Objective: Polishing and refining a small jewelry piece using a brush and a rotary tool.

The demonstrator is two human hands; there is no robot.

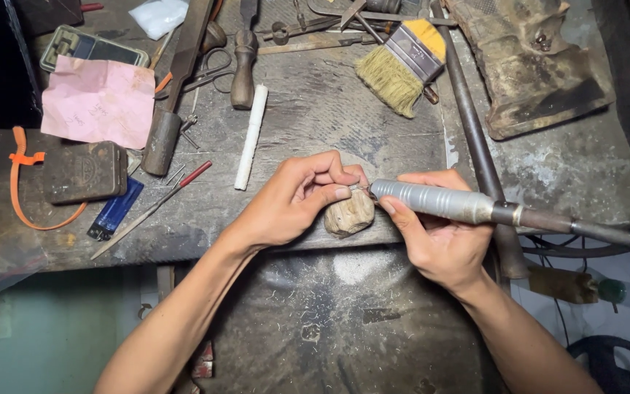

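left hand (293, 201): grip pinched, thumb and forefinger pressed together on a tiny piece of metal too small to make out, held over the rounded pale wooden peg (348, 215) at the front edge of the grey, scratched tabletop (315, 109)
right hand (435, 237): grip wrapped around the ribbed grey metal handpiece of a rotary tool (432, 201), fingers closed under it, thumb on top; its tip points to 9 o'clock and meets the left fingertips
tool shaft: a dark flexible cable (607, 233) runs off from the handpiece toward 3 o'clock
wooden peg: just below both sets of fingertips, touching the left hand, at the centre of the view
white chalk-like stick (251, 137): at 11 o'clock of the left hand, lying on the tabletop, apart from it
flat paintbrush with straw bristles and yellow handle (402, 62): at 12 o'clock of the hands, well apart
pink crumpled paper sheet (100, 102): far toward 10 o'clock
blue lighter (114, 209): at 9 o'clock, beside a dark rectangular tin (85, 171)
slim needle file with red handle (151, 210): lying aslant between the lighter and the left hand
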